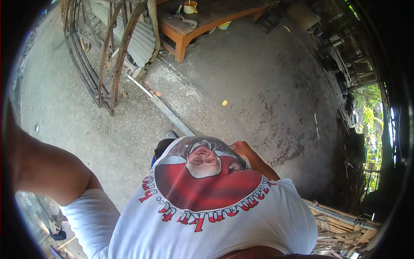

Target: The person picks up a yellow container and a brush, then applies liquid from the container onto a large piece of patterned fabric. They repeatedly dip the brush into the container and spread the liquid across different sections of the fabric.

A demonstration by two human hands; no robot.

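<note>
Resting right hand against white cotton T-shirt with red round print; fingers tucked under, can't tell if closed. Left arm raised, left hand out of frame.

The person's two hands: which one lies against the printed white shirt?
The right hand, at the far edge of the white shirt. The left arm reaches off the picture's left side, so its hand is out of view.

One table, one mug, one pipe, one hand.
</note>
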